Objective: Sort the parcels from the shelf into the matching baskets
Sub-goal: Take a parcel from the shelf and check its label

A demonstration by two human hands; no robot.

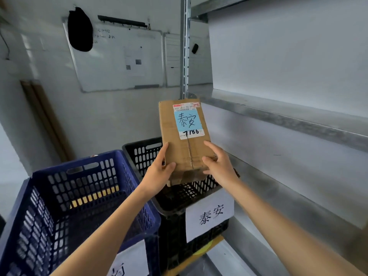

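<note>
A brown cardboard parcel (184,136) with a blue label reading 泰安 is held in the air above the black basket (143,154). My left hand (159,170) grips its lower left edge, thumb on the top face. My right hand (218,162) grips its lower right edge. The black basket carries a white sign (209,215) with the same 泰安 characters on its front. A blue basket (79,194) stands to its left, with a partly hidden white sign (129,261) on its front.
Metal shelves (278,118) run along the right side, the visible levels bare. A whiteboard (119,58) hangs on the back wall. Yellow items show through the blue basket's far wall.
</note>
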